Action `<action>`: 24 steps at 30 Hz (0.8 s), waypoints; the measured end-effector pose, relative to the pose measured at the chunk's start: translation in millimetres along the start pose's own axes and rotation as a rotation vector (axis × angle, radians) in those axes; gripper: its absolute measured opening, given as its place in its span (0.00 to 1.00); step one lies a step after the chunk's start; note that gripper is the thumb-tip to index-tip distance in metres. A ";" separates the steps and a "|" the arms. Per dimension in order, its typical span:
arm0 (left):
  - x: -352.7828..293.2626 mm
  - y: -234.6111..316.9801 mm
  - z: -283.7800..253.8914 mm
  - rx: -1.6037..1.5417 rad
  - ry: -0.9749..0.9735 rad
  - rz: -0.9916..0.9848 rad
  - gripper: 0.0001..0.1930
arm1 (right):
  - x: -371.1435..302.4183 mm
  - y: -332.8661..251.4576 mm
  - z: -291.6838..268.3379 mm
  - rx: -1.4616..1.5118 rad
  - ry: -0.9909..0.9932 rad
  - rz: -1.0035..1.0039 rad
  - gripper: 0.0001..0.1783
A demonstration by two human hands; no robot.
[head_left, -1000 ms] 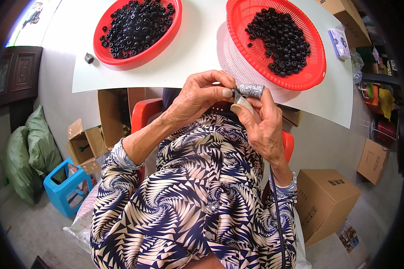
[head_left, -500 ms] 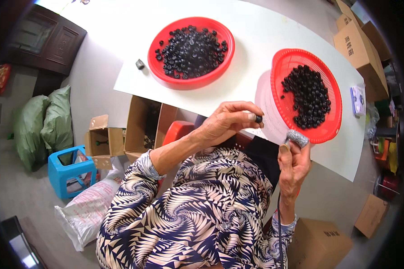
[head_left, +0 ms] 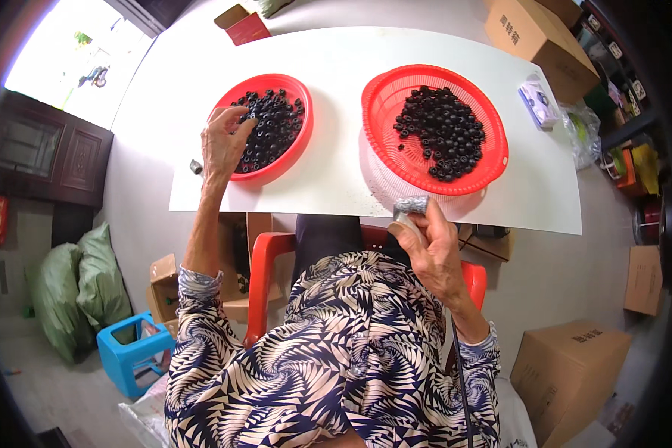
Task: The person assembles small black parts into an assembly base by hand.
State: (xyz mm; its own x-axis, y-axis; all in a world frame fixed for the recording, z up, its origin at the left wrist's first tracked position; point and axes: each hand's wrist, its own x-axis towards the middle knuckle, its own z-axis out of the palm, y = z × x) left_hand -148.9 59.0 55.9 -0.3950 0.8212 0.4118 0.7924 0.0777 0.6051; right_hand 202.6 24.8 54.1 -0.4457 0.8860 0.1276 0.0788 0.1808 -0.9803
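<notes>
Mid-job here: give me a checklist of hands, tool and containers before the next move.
1. Left hand fingers over red bowl: ok.
2. Piece pinched in those fingers: cannot tell, too small.
3. Silver-wrapped tool held in right hand: ok.
4. Black pieces available in the bowl: ok, many there.
5. Bare room inside red perforated basket: ok, beside its own black pieces.

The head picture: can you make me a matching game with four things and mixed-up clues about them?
1. bare left hand
2. bare right hand
3. blue plastic stool
4. purple-and-white packet

A. beside stuffed green sacks
B. holding a silvery-grey cylinder-topped object
C. lying on the white tabletop
D. over small black rings in a round red plastic basin

Pairs: 1-D, 2-B, 3-A, 4-C
</notes>
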 end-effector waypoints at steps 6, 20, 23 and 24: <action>-3.7 128.4 39.7 -0.311 -0.536 0.336 0.06 | -9.4 -7.5 2.7 -0.020 -0.091 -0.024 0.17; -4.4 150.4 167.3 0.016 -0.877 0.664 0.04 | -6.9 -12.8 8.3 -0.147 -0.137 -0.078 0.18; -7.9 155.9 162.8 0.080 -0.892 0.649 0.05 | -5.1 -10.4 11.4 -0.166 -0.185 -0.134 0.18; -8.1 156.1 162.9 0.071 -0.879 0.641 0.05 | -5.3 -8.7 13.3 -0.177 -0.198 -0.136 0.18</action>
State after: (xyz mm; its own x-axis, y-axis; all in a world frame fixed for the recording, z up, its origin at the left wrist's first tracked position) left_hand 53.7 156.6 36.1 0.5489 0.8358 -0.0117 0.7689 -0.4993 0.3994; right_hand 192.4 12.9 59.9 -0.6270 0.7510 0.2070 0.1527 0.3790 -0.9127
